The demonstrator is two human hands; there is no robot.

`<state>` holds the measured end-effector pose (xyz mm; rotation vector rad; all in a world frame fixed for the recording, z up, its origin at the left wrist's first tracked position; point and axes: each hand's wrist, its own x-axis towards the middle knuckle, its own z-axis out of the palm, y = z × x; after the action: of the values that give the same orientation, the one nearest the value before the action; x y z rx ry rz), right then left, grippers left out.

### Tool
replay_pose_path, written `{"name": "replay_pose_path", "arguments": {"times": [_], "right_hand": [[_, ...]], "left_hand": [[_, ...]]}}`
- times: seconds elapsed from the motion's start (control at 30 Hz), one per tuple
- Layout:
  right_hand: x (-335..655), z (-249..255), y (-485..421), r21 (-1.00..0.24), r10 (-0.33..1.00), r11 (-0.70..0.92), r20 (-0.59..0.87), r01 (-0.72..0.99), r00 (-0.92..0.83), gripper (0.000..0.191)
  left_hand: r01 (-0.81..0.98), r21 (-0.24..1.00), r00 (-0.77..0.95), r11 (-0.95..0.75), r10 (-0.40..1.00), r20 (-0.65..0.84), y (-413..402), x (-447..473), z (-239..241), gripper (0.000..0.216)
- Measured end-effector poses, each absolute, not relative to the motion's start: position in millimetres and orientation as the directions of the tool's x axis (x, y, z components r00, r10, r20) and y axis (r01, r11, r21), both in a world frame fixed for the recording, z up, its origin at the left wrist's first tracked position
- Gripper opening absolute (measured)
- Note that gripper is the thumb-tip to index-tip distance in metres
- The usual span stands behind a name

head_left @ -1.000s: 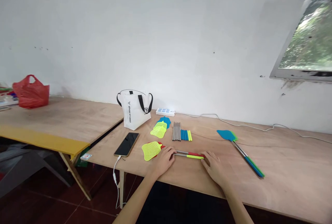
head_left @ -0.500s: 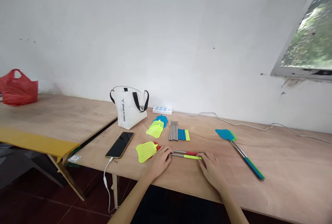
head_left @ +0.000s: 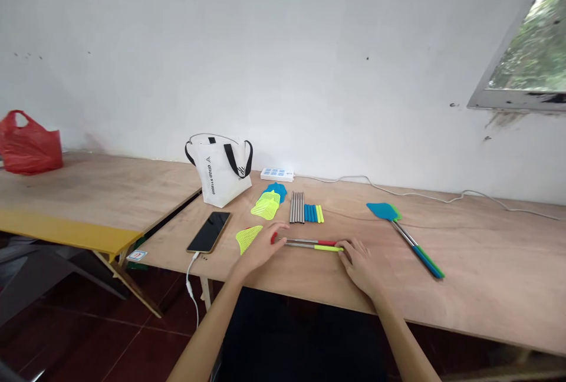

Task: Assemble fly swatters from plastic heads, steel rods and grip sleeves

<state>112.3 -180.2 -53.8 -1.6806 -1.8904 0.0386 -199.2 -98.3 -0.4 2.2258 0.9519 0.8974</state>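
Two fly swatters lie side by side on the wooden table (head_left: 477,287), one with a yellow head (head_left: 246,236) and yellow handle (head_left: 328,248), one red. My left hand (head_left: 262,247) rests over the swatter heads, fingers curled on them. My right hand (head_left: 360,261) lies at the handle ends, fingers touching the red and yellow grips. Further back are loose yellow and blue swatter heads (head_left: 268,203), a row of metal rods (head_left: 298,215) and blue and yellow grips (head_left: 313,213).
A black phone (head_left: 209,231) on a cable lies left of my hands. A white tote bag (head_left: 221,171) and a power strip (head_left: 276,174) stand near the wall. An assembled blue and green swatter pair (head_left: 409,239) lies to the right. A red plastic bag (head_left: 27,143) sits on the left table.
My left hand has slid left over the swatter heads, now covering most of the yellow one. The view has shifted a little; my right hand stays at the handle ends.
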Motion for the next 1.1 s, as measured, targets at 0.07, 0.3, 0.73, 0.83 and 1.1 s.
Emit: {"name": "replay_pose_path", "arguments": {"times": [0.07,0.3,0.73,0.83,1.1], "right_hand": [[112.3,-54.0,-180.4,-0.405,0.908,0.203,0.418,0.891,-0.017,0.02],[113.8,-56.9,-179.6,-0.378,0.89,0.249,0.453,0.892,-0.057,0.027],[57.5,-34.4,-193.1,-0.138,0.82,0.44,0.465,0.887,-0.334,0.03],[32.0,-32.4,-199.0,-0.149,0.809,0.468,0.469,0.871,-0.355,0.03],[8.0,-33.6,-206.6,-0.214,0.803,0.507,0.47,0.835,-0.367,0.017]], "left_hand": [[0.478,0.66,0.501,-0.58,0.797,0.338,-91.7,-218.4,5.3,0.031],[0.726,0.529,0.411,-0.44,0.894,0.179,-73.3,-258.2,-13.2,0.049],[0.746,0.482,0.389,-0.459,0.888,0.244,-86.7,-256.6,16.2,0.058],[0.551,0.634,0.454,-0.542,0.832,0.317,-94.0,-257.2,35.0,0.053],[0.04,0.914,0.08,-0.404,0.913,0.4,-108.6,-238.8,54.0,0.037]]}}
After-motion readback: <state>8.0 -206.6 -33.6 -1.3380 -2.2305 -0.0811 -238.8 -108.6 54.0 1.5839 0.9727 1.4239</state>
